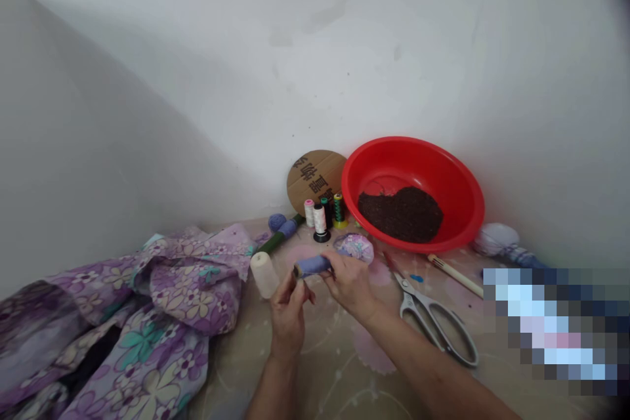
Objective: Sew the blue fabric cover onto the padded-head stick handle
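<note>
Between my two hands is a spool of blue-violet thread (314, 266), lying nearly level above the table. My left hand (288, 315) has its fingers closed at the spool's dark left end. Over the spool's right end, my right hand (350, 281) is curled with its fingertips on the thread. A white cone of thread (264, 275) stands tilted just left of my left hand. Behind my right hand lies a round piece of purple floral fabric (358, 247). Large scissors (433, 321) with grey handles rest to the right of my right forearm.
A red basin (467, 210) holding dark, crumbly material leans near the wall. Several thread spools (320, 222) stand by a round cardboard piece (315, 174). Purple floral cloth (182, 289) is heaped at left. A cream stick (455, 274) and white yarn ball (497, 237) lie right, beside a pixelated patch.
</note>
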Tool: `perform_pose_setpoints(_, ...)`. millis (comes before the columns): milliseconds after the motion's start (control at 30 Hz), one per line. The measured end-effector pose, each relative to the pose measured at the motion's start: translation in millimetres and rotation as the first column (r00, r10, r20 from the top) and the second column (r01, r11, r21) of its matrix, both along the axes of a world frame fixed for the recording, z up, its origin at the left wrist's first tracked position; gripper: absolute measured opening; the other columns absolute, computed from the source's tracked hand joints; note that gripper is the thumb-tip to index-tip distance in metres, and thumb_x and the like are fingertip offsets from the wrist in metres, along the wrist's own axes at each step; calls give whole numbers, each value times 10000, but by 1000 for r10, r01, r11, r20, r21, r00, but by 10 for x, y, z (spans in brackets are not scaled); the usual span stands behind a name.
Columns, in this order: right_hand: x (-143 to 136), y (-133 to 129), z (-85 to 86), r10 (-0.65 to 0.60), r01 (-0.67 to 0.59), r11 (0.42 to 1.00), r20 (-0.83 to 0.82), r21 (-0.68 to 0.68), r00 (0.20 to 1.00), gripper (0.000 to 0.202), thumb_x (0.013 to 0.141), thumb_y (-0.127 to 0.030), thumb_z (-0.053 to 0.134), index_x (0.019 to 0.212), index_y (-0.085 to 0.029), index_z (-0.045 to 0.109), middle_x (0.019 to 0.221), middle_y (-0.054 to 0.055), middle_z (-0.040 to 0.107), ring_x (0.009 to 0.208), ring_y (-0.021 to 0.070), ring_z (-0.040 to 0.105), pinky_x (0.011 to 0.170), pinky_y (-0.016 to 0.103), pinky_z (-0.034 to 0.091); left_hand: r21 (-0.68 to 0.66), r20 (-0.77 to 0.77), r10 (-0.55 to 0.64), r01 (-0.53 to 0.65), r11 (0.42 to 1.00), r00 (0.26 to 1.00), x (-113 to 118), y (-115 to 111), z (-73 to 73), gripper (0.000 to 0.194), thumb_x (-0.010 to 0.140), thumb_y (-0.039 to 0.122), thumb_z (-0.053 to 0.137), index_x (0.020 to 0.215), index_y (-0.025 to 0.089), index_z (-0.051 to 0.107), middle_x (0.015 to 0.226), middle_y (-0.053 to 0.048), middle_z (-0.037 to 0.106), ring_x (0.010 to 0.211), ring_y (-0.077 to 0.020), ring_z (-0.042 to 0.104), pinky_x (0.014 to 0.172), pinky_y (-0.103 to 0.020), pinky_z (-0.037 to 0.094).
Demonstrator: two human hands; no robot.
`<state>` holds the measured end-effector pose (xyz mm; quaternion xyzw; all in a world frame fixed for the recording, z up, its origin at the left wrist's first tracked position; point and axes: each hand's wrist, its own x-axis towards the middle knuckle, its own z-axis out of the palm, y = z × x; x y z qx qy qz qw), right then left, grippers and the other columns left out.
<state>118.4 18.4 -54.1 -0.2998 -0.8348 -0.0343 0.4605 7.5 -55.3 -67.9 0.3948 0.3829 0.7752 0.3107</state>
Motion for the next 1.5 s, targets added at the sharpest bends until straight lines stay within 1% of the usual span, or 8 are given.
perform_pose_setpoints(167,-38,-4,-40,-26,27,999,-52,18,998,254,782,-289,425,941,-124,535,693,66,614,629,155,558,560,243,370,-91,-364,251,-302,949,897,-24,-7,-45,271,699,306,525,896,128,581,547,29,463,506,-89,438,510,-216,394)
perform_pose_setpoints(300,-40,-8,-74,-47,47,999,-49,-11,998,255,781,-301,427,944,-143,543,677,57,615,614,156,556,551,240,360,52,-726,361,-476,878,585,-101,-45,-28,217,730,284,487,862,136,575,613,-5,530,578,-120,491,560,-227,403)
perform_pose_setpoints(433,-30,-14,-92,-64,63,997,-38,-38,997,259,774,-315,442,948,-162,557,672,51,617,612,155,555,550,237,351,245,-843,446,-525,815,299,-163,-50,-1,177,764,264,439,765,146,571,612,-25,537,581,-132,499,566,-232,388)
perform_pose_setpoints(567,-8,-26,-74,-65,65,993,1,-103,998,269,776,-303,438,976,-168,557,693,55,622,625,161,557,556,242,350,316,-875,455,-515,797,167,-163,-32,-4,157,769,238,438,726,148,559,600,-34,534,567,-138,507,556,-231,369)
perform_pose_setpoints(867,117,-30,79,120,-103,917,20,-385,993,418,665,-324,573,1062,-213,510,689,14,589,609,145,518,565,243,361,206,-875,396,-528,824,277,-173,-33,-23,125,755,240,438,697,161,516,568,-7,491,546,-132,473,520,-227,318)
perform_pose_setpoints(1000,318,57,67,444,-481,603,-234,-637,865,547,654,-374,573,1151,-212,413,708,-11,517,580,110,469,510,213,379,177,-867,395,-553,814,304,-186,-42,-17,120,741,234,447,654,162,486,547,5,460,527,-123,452,510,-220,302)
perform_pose_setpoints(1100,389,88,49,365,-629,427,-513,-650,777,300,778,-318,409,1046,-190,452,675,-15,477,579,102,468,532,226,410,164,-848,407,-563,810,339,-195,-36,-35,112,730,243,462,656,162,486,545,9,456,524,-120,449,501,-214,298)
perform_pose_setpoints(1500,26,-302,188,193,-594,483,-583,-643,789,185,753,-299,441,655,-162,517,487,-50,374,428,68,364,399,174,305,78,-800,392,-569,819,454,-235,-25,-83,135,734,268,455,696,161,528,583,-3,507,571,-137,477,529,-223,317)
